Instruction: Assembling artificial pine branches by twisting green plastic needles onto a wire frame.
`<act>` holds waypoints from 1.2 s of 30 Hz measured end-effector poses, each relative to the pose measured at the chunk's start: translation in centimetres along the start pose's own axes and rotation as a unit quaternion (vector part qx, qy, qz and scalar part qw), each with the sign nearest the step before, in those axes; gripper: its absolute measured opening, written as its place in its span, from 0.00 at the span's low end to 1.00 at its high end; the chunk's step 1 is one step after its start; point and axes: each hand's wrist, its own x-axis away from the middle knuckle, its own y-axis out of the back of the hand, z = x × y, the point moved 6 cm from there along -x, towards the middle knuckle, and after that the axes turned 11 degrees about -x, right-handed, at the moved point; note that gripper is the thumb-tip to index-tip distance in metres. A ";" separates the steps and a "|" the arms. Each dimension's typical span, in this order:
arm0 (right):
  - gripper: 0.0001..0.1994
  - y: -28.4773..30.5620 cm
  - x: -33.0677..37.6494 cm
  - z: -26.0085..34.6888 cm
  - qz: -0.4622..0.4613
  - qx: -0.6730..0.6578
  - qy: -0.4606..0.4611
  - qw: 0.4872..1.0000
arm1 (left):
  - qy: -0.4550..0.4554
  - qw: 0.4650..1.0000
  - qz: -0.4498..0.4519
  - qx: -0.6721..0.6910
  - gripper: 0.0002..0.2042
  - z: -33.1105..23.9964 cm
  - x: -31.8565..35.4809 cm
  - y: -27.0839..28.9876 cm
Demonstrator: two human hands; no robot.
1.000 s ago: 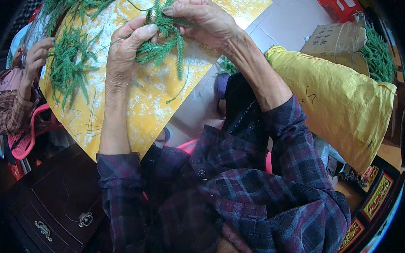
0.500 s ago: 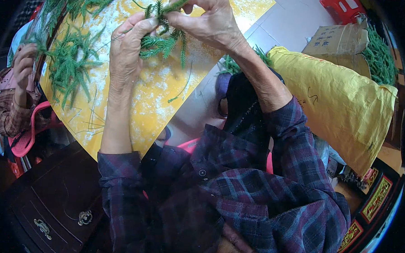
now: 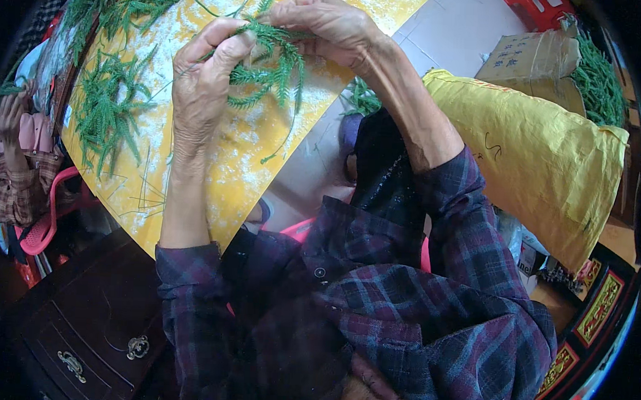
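My left hand (image 3: 203, 77) is closed, pinching the stem of a green artificial pine sprig (image 3: 278, 62) between thumb and fingers. Feathery fronds of the sprig fan out and hang to the right of that hand. At the sprig's upper right, my right hand (image 3: 331, 29) is closed with its fingertips on a frond; the fingers partly hide what they grip. Both hands are above a yellow tabletop (image 3: 225, 178) strewn with white flecks. A pile of similar green sprigs (image 3: 110, 108) lies on it to the left, with more sprigs (image 3: 154, 3) farther back.
Loose thin stems (image 3: 143, 192) lie near the table's left edge. At right stand a stuffed yellow sack (image 3: 530, 159) and a cardboard box (image 3: 530, 62) with greenery (image 3: 599, 83). A co-worker's hand (image 3: 11, 118) shows far left, near a pink chair (image 3: 48, 220). A dark drawer cabinet (image 3: 79, 311) is lower left.
My right hand has shifted a little to the right, and the sprig's fronds now spread wider between my hands. The co-worker's hand at far left has moved left and down.
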 end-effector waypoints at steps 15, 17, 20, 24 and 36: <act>0.08 -1.2 1.5 2.0 -0.005 0.259 0.162 0.952 | 0.115 0.978 -0.047 0.169 0.09 2.4 -0.2 0.3; 0.11 -1.6 1.1 1.4 0.041 0.186 0.170 0.967 | 0.114 0.978 -0.033 0.173 0.09 2.9 -0.2 0.4; 0.12 -1.6 0.9 1.5 0.047 0.191 0.211 0.958 | 0.122 0.979 -0.021 0.165 0.08 2.8 0.0 0.1; 0.12 -2.4 1.9 2.3 -0.012 0.245 0.263 0.933 | 0.130 0.981 -0.039 0.140 0.07 2.9 0.0 0.0; 0.13 -3.8 3.8 3.3 -0.022 0.444 0.379 0.812 | 0.113 0.984 0.021 0.134 0.10 2.7 -0.2 -0.1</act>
